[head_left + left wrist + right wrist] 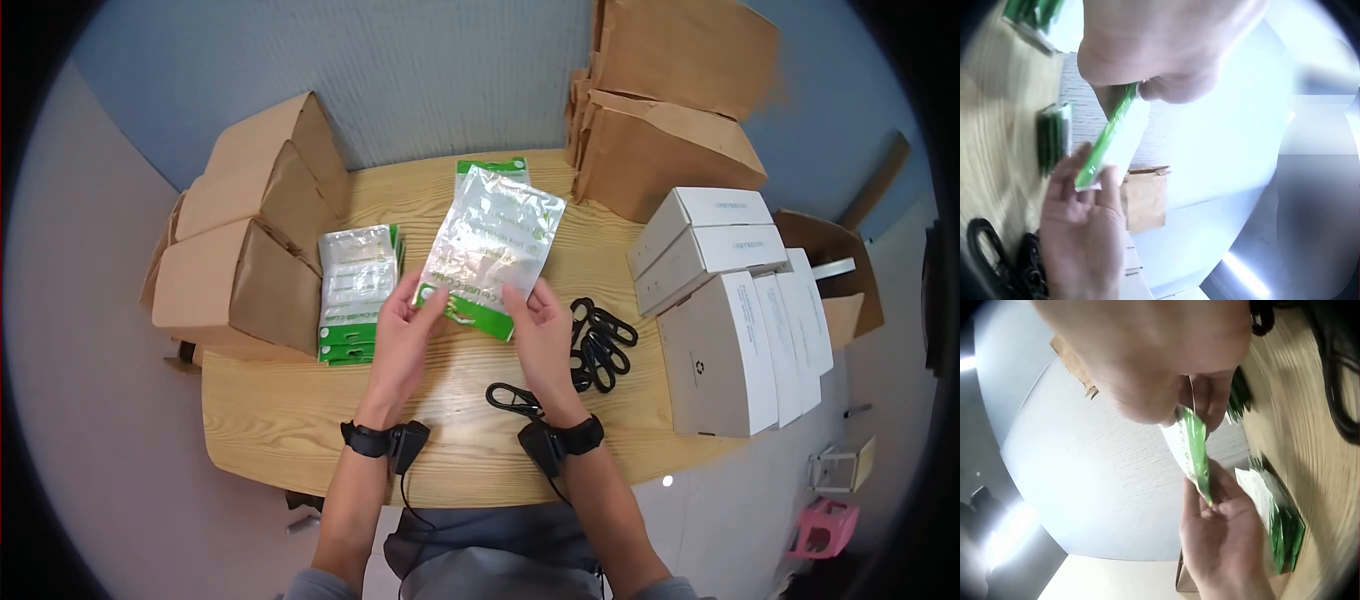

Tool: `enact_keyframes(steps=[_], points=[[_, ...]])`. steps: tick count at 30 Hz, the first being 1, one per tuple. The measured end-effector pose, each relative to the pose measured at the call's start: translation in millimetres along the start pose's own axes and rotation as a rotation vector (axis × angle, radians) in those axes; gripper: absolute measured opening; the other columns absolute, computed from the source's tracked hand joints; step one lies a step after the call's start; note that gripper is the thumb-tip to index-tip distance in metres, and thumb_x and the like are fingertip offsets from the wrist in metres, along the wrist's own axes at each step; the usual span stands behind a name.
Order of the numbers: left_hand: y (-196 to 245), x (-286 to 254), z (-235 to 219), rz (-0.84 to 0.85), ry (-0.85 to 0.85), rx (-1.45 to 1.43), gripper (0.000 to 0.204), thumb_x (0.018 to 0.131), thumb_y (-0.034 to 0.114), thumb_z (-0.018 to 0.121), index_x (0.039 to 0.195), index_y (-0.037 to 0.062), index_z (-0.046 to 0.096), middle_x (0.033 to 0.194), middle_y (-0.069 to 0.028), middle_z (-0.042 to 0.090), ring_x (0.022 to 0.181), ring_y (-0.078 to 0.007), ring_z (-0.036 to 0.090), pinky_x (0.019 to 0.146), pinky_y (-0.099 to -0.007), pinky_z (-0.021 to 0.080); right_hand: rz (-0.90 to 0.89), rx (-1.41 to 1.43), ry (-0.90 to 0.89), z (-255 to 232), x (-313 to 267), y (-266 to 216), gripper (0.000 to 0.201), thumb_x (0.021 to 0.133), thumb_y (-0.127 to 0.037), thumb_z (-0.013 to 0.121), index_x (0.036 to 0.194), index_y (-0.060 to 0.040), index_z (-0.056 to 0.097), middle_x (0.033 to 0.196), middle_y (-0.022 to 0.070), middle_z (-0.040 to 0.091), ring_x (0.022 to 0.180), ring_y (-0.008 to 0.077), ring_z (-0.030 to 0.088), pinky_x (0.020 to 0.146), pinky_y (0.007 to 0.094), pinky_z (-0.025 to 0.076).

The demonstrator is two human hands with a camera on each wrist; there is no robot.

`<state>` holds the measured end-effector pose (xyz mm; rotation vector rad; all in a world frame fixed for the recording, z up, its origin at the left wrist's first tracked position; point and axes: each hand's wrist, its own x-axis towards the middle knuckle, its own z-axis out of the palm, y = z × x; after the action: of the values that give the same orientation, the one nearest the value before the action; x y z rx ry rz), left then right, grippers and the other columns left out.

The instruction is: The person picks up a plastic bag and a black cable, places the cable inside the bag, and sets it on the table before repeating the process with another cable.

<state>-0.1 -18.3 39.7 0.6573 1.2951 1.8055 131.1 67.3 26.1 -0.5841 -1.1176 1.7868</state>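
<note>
Together raised, left hand, right hand, pinching pouch bottom corners

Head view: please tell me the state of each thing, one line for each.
Silver-green pouch: held up above the table, pinched at its green bottom edge.
Left hand: pinches the pouch.
Right hand: pinches the pouch.
Pouch stack: lying flat.
Black carabiners: loose pile.
White boxes: closed.
Brown boxes: closed.

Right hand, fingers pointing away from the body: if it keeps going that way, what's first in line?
Likely the second green-and-clear pouch lying flat beyond the held pouch that the right hand pinches. Depth is unclear; past that, the table edge.
</note>
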Motion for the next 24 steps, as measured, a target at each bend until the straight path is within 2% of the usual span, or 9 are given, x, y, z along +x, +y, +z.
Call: enact_keyframes(steps=[3, 8, 11, 13, 18, 20, 21, 23, 24], points=[[-19.2, -2.3, -5.6, -0.089, -0.152, 0.04, 0.038, 0.09, 0.008, 0.063, 0.126, -0.0008, 0.053, 0.107, -0.0046, 0.066, 0.091, -0.0088, 0.061, 0.082, -0.0236, 0.049, -0.033, -0.129, 0.065, -15.0, 8.3, 7.1, 0.025, 0.093, -0.01, 0.059, 0.113, 0.0066, 0.057, 0.099, 0.0078, 0.068, 0.086, 0.0071, 0.061, 0.076, 0.0204, 0.048], [-30.3, -10.2, -11.4, -0.178, -0.141, 0.052, 0.033, 0.089, 0.012, 0.065, 0.119, -0.0022, 0.059, 0.108, -0.005, 0.066, 0.092, -0.0066, 0.059, 0.079, -0.0222, 0.047, -0.044, -0.175, 0.032, -10.0, 7.7, 5.8, 0.025, 0.092, -0.01, 0.061, 0.111, 0.0058, 0.061, 0.097, 0.0067, 0.068, 0.085, 0.0065, 0.061, 0.074, 0.02, 0.048], [-24.8, -9.0, -9.1, -0.168, -0.091, 0.089, 0.028, 0.089, 0.008, 0.065, 0.114, -0.0034, 0.061, 0.11, -0.0069, 0.066, 0.096, -0.0092, 0.06, 0.085, -0.0254, 0.047, -0.013, -0.19, -0.007, -10.1, 7.4, 7.9, 0.026, 0.092, -0.011, 0.062, 0.112, 0.006, 0.06, 0.098, 0.0066, 0.068, 0.085, 0.0062, 0.061, 0.074, 0.0201, 0.048], [-25.7, -9.9, -8.9, -0.056, -0.062, 0.183, 0.025, 0.089, 0.014, 0.067, 0.107, -0.0029, 0.066, 0.099, -0.0042, 0.068, 0.087, -0.0057, 0.058, 0.077, -0.022, 0.046, 0.01, -0.201, -0.016, -10.3, 7.5, 8.4, 0.025, 0.092, -0.011, 0.062, 0.111, 0.0058, 0.061, 0.096, 0.0062, 0.068, 0.084, 0.0063, 0.061, 0.073, 0.0198, 0.048], [-21.0, -7.8, -10.9, 0.096, 0.125, 0.159, 0.022, 0.088, 0.013, 0.068, 0.104, -0.0024, 0.068, 0.097, -0.0043, 0.069, 0.084, -0.006, 0.059, 0.076, -0.0222, 0.047, 0.119, -0.283, -0.085, -13.5, 8.6, -17.7, 0.029, 0.086, -0.017, 0.07, 0.107, 0.0025, 0.064, 0.087, 0.0042, 0.067, 0.077, 0.0065, 0.06, 0.067, 0.0206, 0.047], [-21.4, -6.3, -12.2, 0.185, 0.227, 0.149, 0.021, 0.087, 0.013, 0.069, 0.102, -0.002, 0.069, 0.095, -0.0038, 0.069, 0.081, -0.0056, 0.059, 0.074, -0.0214, 0.046, 0.163, -0.977, -0.374, -17.6, 7.3, -38.0, 0.031, 0.075, -0.02, 0.078, 0.097, -0.0001, 0.068, 0.085, 0.0043, 0.068, 0.07, 0.0081, 0.058, 0.059, 0.0247, 0.046], [-20.4, -4.9, -12.4, 0.185, 0.232, 0.149, 0.021, 0.087, 0.013, 0.069, 0.102, -0.002, 0.069, 0.095, -0.0038, 0.069, 0.081, -0.0056, 0.059, 0.074, -0.0214, 0.046, 0.164, -0.976, -0.379, -16.1, 4.8, -43.2, 0.031, 0.075, -0.02, 0.078, 0.097, -0.0001, 0.068, 0.085, 0.0043, 0.068, 0.07, 0.0081, 0.058, 0.059, 0.0247, 0.046], [-18.3, -7.9, -13.6, 0.195, 0.257, 0.189, 0.021, 0.086, 0.013, 0.071, 0.101, -0.0021, 0.069, 0.093, -0.0025, 0.069, 0.08, -0.005, 0.057, 0.072, -0.0208, 0.045, 0.098, -1.259, -0.585, -13.7, -8.1, -47.7, 0.033, 0.065, -0.024, 0.082, 0.089, -0.0043, 0.07, 0.078, 0.0064, 0.066, 0.066, 0.0148, 0.058, 0.061, 0.0287, 0.047], [-18.2, -9.2, -13.2, 0.191, 0.26, 0.19, 0.021, 0.086, 0.013, 0.071, 0.101, -0.0021, 0.069, 0.093, -0.0025, 0.069, 0.08, -0.005, 0.057, 0.072, -0.0208, 0.045, 0.12, -1.307, -0.625, -12.0, -13.6, -47.9, 0.032, 0.063, -0.024, 0.081, 0.086, -0.0056, 0.068, 0.077, 0.009, 0.065, 0.069, 0.0232, 0.06, 0.065, 0.0339, 0.049]])
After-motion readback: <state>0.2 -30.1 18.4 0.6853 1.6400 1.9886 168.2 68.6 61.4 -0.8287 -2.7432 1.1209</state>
